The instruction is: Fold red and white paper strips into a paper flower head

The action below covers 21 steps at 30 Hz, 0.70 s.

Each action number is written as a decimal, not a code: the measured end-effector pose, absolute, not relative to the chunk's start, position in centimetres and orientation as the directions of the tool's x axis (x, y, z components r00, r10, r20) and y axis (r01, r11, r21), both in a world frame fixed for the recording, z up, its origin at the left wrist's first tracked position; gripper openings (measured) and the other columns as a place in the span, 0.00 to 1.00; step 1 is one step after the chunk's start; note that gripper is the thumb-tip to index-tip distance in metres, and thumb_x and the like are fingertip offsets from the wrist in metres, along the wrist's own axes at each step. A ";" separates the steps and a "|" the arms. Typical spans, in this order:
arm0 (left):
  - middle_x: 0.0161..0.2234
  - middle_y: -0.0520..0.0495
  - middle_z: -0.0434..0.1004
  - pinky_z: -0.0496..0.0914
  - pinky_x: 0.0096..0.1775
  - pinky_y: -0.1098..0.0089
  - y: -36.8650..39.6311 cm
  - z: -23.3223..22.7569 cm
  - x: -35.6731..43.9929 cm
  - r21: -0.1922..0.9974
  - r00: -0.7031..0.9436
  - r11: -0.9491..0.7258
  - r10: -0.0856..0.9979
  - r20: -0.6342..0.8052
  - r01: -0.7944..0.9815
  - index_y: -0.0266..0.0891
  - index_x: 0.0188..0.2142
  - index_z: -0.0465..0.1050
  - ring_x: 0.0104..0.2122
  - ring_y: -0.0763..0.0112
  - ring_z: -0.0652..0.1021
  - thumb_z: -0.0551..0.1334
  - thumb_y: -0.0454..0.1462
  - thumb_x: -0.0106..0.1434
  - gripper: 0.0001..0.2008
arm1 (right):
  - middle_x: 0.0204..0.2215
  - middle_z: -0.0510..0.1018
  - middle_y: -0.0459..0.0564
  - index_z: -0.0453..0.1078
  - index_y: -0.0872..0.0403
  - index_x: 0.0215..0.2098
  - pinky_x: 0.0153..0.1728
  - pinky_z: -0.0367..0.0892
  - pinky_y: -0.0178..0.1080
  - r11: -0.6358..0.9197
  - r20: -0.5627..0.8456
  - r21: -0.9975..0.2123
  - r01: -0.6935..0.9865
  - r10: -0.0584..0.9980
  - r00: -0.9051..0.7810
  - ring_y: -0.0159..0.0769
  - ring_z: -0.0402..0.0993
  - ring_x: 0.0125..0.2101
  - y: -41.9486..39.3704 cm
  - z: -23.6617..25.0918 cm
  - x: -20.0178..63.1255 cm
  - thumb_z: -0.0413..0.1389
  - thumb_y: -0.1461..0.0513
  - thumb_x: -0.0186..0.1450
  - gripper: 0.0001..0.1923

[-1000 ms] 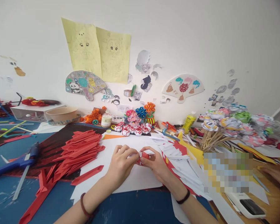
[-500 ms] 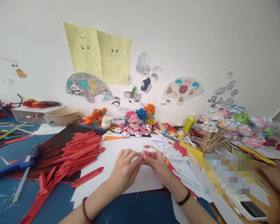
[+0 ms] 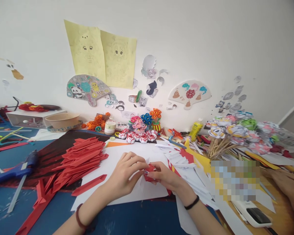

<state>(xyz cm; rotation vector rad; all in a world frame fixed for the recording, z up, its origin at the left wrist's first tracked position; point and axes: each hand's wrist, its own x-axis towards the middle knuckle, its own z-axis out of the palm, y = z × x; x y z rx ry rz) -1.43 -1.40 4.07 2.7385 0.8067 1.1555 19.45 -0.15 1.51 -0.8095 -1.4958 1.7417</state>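
Above the white paper sheets [image 3: 122, 192], a small red and white folded-paper ball [image 3: 150, 172] sits between my two hands. The fingers of my right hand [image 3: 167, 176] wrap round it from the right. My left hand [image 3: 128, 171] pinches at its left side, where a white paper tip sticks out. The fingers partly cover the ball. Left of my hands lies a pile of folded red paper strips [image 3: 80, 158], with a single red strip [image 3: 89, 185] nearer. Folded white paper strips [image 3: 183, 164] lie to the right.
Finished red and white paper balls [image 3: 143, 137] stand at the back. A blue glue gun [image 3: 26, 166] lies at left. Paper flowers on sticks [image 3: 217, 140], a yellow bottle [image 3: 196, 129] and a white device [image 3: 253, 213] are at right. Another person's hand [image 3: 287, 187] rests at the far right.
Both hands have turned the paper ball, and it now sits slightly lower and farther left. My right fingers now cover more of it. The view has shifted a little.
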 end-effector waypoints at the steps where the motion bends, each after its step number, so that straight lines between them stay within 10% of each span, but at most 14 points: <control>1: 0.43 0.48 0.74 0.60 0.40 0.63 -1.4 4.2 -1.5 0.255 0.615 -0.866 0.488 0.620 0.430 0.45 0.47 0.71 0.39 0.66 0.68 0.55 0.32 0.68 0.12 | 0.22 0.66 0.41 0.69 0.58 0.29 0.24 0.52 0.32 -0.091 -0.024 -0.992 -0.088 0.816 -0.578 0.25 0.58 0.22 -0.1 1.6 19.5 0.67 0.57 0.55 0.14; 6: 0.42 0.48 0.74 0.60 0.39 0.64 -1.3 4.2 -1.4 0.236 0.685 -0.881 0.469 0.558 0.410 0.49 0.47 0.72 0.38 0.66 0.68 0.53 0.32 0.70 0.13 | 0.24 0.66 0.41 0.72 0.55 0.42 0.22 0.49 0.31 -0.126 -0.080 -0.991 -0.033 0.787 -0.612 0.25 0.57 0.23 -0.4 2.2 19.8 0.67 0.57 0.55 0.19; 12: 0.40 0.47 0.77 0.61 0.37 0.64 -0.8 2.8 -1.3 0.146 0.618 -0.895 0.401 0.676 0.422 0.43 0.49 0.70 0.35 0.67 0.69 0.55 0.30 0.68 0.12 | 0.22 0.65 0.38 0.49 0.48 0.67 0.26 0.53 0.32 -0.045 -0.007 -0.996 -0.072 0.885 -0.466 0.27 0.58 0.23 -0.7 2.4 19.6 0.67 0.55 0.57 0.46; 21: 0.32 0.49 0.78 0.62 0.32 0.67 -0.7 1.3 -0.7 0.048 0.399 -0.812 0.336 0.853 0.581 0.41 0.42 0.72 0.30 0.69 0.70 0.61 0.29 0.63 0.09 | 0.44 0.72 0.51 0.60 0.48 0.58 0.39 0.65 0.40 0.298 0.287 -0.953 0.053 0.946 -0.148 0.38 0.70 0.39 -0.2 2.1 19.2 0.60 0.50 0.62 0.29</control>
